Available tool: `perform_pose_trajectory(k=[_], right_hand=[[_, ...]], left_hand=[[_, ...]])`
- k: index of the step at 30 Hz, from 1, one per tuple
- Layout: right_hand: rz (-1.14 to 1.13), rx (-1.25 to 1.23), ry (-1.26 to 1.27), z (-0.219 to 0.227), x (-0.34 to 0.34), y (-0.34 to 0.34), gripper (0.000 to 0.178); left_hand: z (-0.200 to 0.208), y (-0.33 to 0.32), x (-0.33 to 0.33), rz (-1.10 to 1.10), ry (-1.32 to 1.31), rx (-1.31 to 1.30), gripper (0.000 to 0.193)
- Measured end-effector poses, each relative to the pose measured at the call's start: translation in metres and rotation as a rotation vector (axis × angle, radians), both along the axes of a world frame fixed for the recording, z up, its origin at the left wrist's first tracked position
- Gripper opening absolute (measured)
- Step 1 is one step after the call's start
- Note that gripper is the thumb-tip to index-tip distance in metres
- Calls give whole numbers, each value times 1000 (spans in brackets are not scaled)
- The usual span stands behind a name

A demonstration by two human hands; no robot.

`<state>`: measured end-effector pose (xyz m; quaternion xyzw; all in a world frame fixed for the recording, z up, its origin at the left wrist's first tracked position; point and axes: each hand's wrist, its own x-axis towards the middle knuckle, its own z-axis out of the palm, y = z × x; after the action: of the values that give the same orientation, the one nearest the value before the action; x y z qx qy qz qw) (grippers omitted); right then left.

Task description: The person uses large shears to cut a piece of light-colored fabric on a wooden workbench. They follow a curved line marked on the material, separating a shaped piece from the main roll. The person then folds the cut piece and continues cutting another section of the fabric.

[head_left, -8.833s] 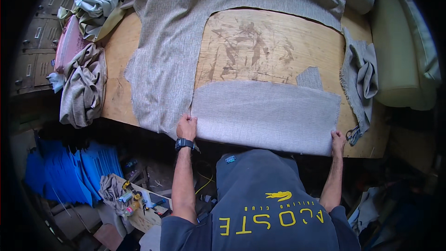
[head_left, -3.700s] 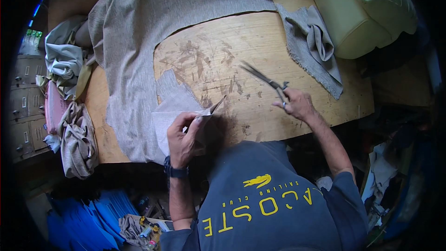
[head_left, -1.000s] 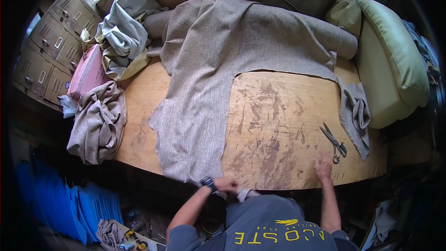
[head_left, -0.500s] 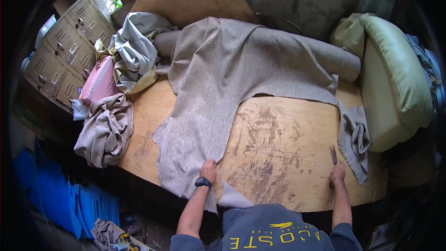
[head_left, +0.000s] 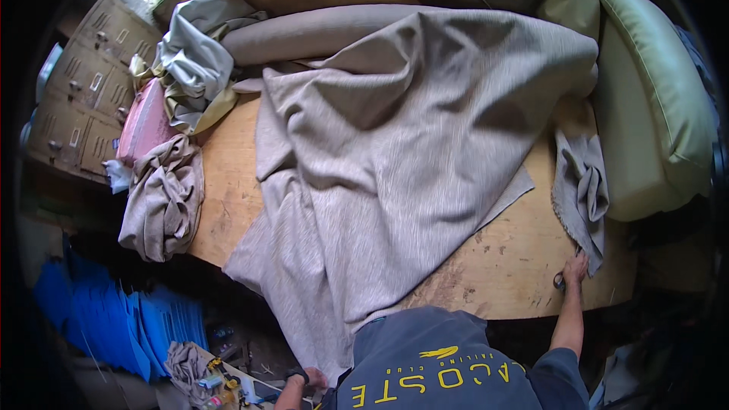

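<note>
A large grey-beige upholstery fabric (head_left: 380, 167) spreads in folds from the long roll (head_left: 304, 34) across the wooden table (head_left: 501, 277). Its near corner hangs past the front edge, where my left hand (head_left: 313, 378) grips it low beside my body. On the right, my right hand (head_left: 575, 267) is closed round a pair of scissors (head_left: 560, 282); a handle loop shows beside the palm and the blades point away. The scissors lie close to a smaller crumpled grey fabric piece (head_left: 581, 190) at the table's right side.
A cream padded cushion (head_left: 645, 99) stands at the right. To the left are bunched brown fabric (head_left: 163, 205), a pink bundle (head_left: 146, 125), pale grey sheeting (head_left: 194, 53) and a metal cabinet (head_left: 83, 91). Blue sheets (head_left: 114, 319) sit low at the left.
My left hand has pulled the fabric toward me and down past the table edge, so it covers more of the tabletop. My right hand with the scissors has shifted right.
</note>
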<state>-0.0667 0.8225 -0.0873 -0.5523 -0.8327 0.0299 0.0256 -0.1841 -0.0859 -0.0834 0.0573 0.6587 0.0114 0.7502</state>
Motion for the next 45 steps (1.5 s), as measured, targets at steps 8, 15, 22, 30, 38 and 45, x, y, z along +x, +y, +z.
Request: perform_pose_trajectory(k=[8,15,22,30,38,45], right_hand=[[-66,185,-288,-68,-70,-3,18],[22,-203,530,2,-200,-61,45],[182,-202,312,12,-277,-76,44],[307,-566,115,44,-154,-163,28],[109,-1143,-822,53,108,-269,37],[157,-463,225,104,-105,-131,35]], left_hand=[[21,31,-300,677,1535,293,38],[0,143,-435,358,1531,156,63],[-3,-23,-424,715,1804,294,45],[57,-142,-343,540,1669,-574,38],[41,35,-426,487,1985,-119,53],[14,279,-494,287,1784,630,58]])
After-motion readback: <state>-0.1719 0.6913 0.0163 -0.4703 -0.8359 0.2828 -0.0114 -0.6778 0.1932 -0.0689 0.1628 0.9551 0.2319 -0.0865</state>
